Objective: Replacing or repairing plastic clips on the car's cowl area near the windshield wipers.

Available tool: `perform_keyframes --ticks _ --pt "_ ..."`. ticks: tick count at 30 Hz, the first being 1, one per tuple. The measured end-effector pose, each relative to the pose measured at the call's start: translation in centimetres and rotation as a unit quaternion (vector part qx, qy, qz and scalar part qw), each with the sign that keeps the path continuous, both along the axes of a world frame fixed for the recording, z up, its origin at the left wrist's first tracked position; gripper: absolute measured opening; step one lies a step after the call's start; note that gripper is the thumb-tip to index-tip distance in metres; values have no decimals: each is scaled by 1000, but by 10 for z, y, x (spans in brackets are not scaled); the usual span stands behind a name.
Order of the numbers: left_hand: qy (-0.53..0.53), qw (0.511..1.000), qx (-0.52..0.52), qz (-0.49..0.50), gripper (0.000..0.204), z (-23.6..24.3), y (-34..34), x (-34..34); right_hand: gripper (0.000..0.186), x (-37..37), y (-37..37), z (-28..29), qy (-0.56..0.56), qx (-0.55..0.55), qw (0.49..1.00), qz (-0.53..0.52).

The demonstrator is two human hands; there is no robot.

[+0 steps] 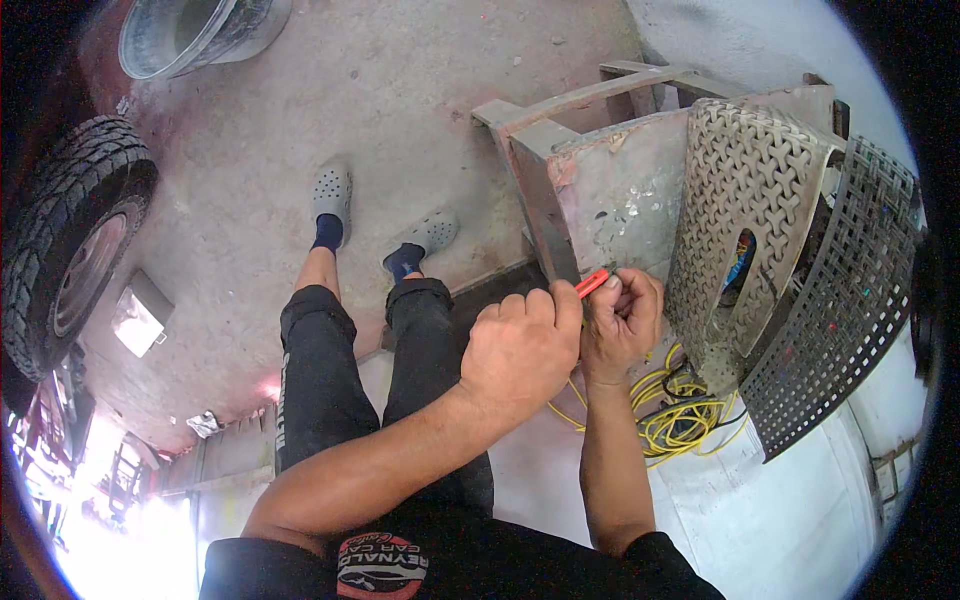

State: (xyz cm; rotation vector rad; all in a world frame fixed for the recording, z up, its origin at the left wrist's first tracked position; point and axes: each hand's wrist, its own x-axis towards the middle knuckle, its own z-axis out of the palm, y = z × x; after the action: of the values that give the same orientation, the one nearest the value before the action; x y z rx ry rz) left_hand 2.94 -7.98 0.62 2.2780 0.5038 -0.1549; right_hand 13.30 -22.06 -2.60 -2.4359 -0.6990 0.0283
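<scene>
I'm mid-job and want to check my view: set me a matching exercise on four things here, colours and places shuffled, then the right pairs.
Things:
1. Wheel
2. Slim object
3. Tub
4. Cord

Descriptions:
A. Red, between left hand and right hand
B. Yellow, lying in loops
C. Black tread, at the picture's left
D. Greyish, cut off by the picture's top edge

Pairs: 1-C, 2-A, 3-D, 4-B

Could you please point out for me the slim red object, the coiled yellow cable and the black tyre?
Slim red object (592,283): head view, middle of its visible part.
Yellow cable (690,434): head view, bunched loops of the coil.
Black tyre (72,190): head view, on its tread.
</scene>
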Motion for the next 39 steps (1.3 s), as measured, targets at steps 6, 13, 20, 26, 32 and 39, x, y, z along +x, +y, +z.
perform_keyframes --ticks 6,13,20,26,32,39 --pt "-9 1000 5 -15 42 -1 4 -4 17 -1 3 3 5 4 1000 -7" --pt "-16 1000 3 -1 37 -3 3 -4 17 -1 4 4 9 4 1000 -12" --pt "-6 1000 -14 13 31 4 3 -5 18 -4 -3 1 14 19 1000 -19" --pt "-67 977 -162 123 20 -16 -3 -14 10 -9 -3 19 184 125 958 -180" --pt "-92 972 -155 150 26 7 6 7 4 3 9 82 374 282 861 -197" --pt "-120 987 47 92 44 9 -18 59 4 1 -22 104 426 344 810 -209"
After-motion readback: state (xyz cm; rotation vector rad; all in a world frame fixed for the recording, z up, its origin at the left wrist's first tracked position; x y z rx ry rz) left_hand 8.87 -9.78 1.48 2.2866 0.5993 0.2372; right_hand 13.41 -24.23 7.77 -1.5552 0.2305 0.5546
